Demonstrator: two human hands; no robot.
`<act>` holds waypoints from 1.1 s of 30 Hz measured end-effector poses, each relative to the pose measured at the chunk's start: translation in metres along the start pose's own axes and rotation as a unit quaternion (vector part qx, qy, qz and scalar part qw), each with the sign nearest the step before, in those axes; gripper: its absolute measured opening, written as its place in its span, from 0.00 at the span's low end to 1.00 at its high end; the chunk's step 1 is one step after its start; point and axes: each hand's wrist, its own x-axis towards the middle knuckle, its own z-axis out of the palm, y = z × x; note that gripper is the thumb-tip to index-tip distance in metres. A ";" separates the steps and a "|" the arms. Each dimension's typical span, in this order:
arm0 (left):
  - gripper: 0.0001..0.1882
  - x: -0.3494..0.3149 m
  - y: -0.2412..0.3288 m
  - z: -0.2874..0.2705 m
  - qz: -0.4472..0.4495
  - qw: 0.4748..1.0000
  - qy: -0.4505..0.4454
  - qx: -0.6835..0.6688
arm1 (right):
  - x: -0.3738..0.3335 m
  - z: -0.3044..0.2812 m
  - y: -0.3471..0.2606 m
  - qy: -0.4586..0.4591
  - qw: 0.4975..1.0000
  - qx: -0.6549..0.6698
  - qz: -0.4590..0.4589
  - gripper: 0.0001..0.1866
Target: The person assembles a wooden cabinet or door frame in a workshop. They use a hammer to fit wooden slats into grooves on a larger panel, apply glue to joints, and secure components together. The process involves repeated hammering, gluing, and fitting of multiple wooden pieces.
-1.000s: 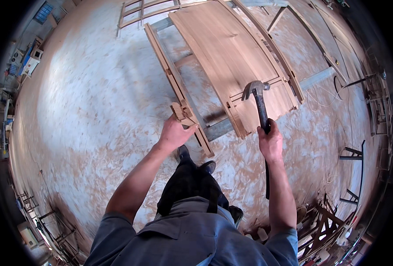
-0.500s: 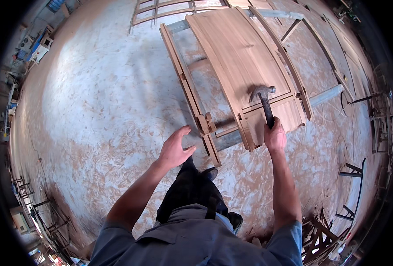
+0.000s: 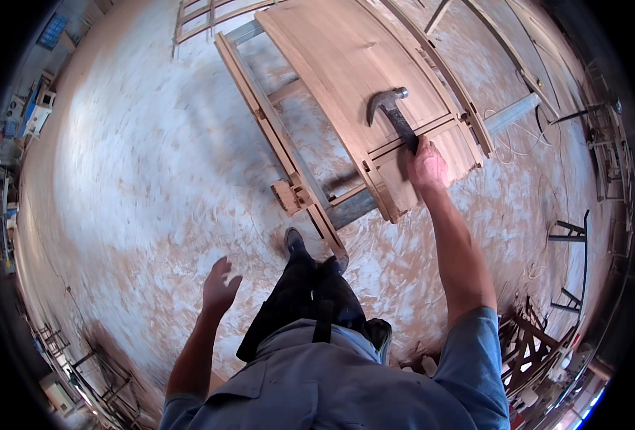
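Observation:
My right hand [image 3: 428,166] is wrapped round the dark handle of a claw hammer [image 3: 397,120]. The hammer's steel head lies over a wide, pale-brown wooden panel [image 3: 346,64], near the cross joint at its near end. Whether the head touches the wood, I cannot tell. Low on the left, my left hand [image 3: 220,287] hangs over the floor with its fingers apart, holding nothing. Between the hands runs a long wooden rail [image 3: 260,118], parallel to the panel and apart from it. A small notched wooden block [image 3: 291,197] sits on this rail towards its near end.
Grey metal supports [image 3: 352,209] lie beneath the woodwork. More wooden framing [image 3: 446,68] stands to the panel's right, with a pale cable [image 3: 511,143] on the floor. A black metal frame [image 3: 577,265] is farther right. Scrap wood [image 3: 532,337] is piled at the lower right.
My left hand has drawn back down and left, away from the rail. The right hand has carried the hammer forward over the panel. My left foot has stepped forward beside the rail.

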 end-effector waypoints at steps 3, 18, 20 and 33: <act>0.31 -0.021 -0.037 -0.006 -0.034 0.999 0.005 0.015 | 0.008 0.004 -0.002 0.012 0.999 -0.035 -0.012 0.23; 0.28 0.152 -0.074 -0.048 0.096 0.983 -0.124 0.096 | -0.136 -0.011 -0.010 0.196 0.968 0.136 0.073 0.06; 0.28 0.196 -0.079 -0.052 0.059 0.969 -0.197 0.138 | -0.215 0.004 -0.026 0.146 0.954 0.201 0.169 0.07; 0.26 0.271 0.034 0.001 0.263 0.836 -0.367 0.313 | -0.552 0.126 -0.208 0.159 0.694 0.352 0.608 0.11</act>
